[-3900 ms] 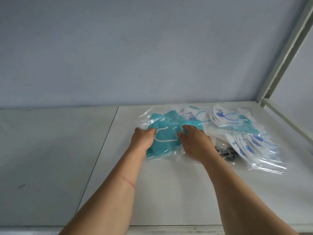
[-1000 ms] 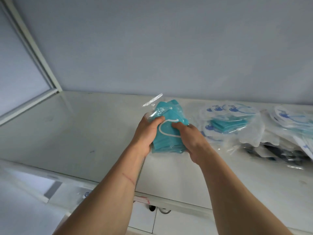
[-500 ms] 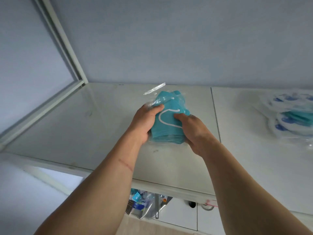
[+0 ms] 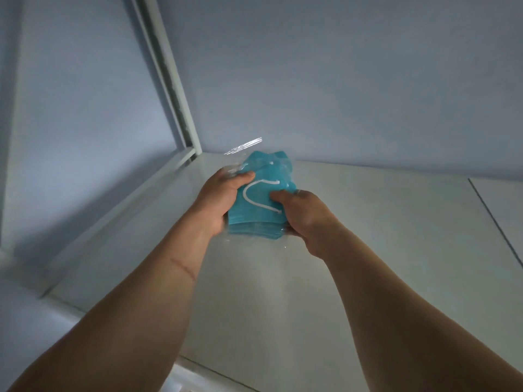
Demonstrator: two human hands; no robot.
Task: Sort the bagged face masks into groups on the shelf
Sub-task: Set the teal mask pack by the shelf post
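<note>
A stack of teal face masks in clear bags (image 4: 261, 199), a white ear loop showing on top, is held between both hands above the white shelf (image 4: 368, 236). My left hand (image 4: 219, 198) grips its left side, thumb over the top edge. My right hand (image 4: 304, 215) grips the right side, thumb pressed on the top bag. The stack sits near the shelf's left end. The other mask bags are out of view.
A white upright post (image 4: 167, 80) and a low side rail (image 4: 127, 205) close the shelf at the left. A grey back wall (image 4: 339, 80) runs behind. A seam between shelf panels (image 4: 495, 222) crosses at the right.
Both hands lifted the teal stack out of the pile at the right and carried it leftward along the shelf. The remaining pile has slid out of view; the left post is now close.
</note>
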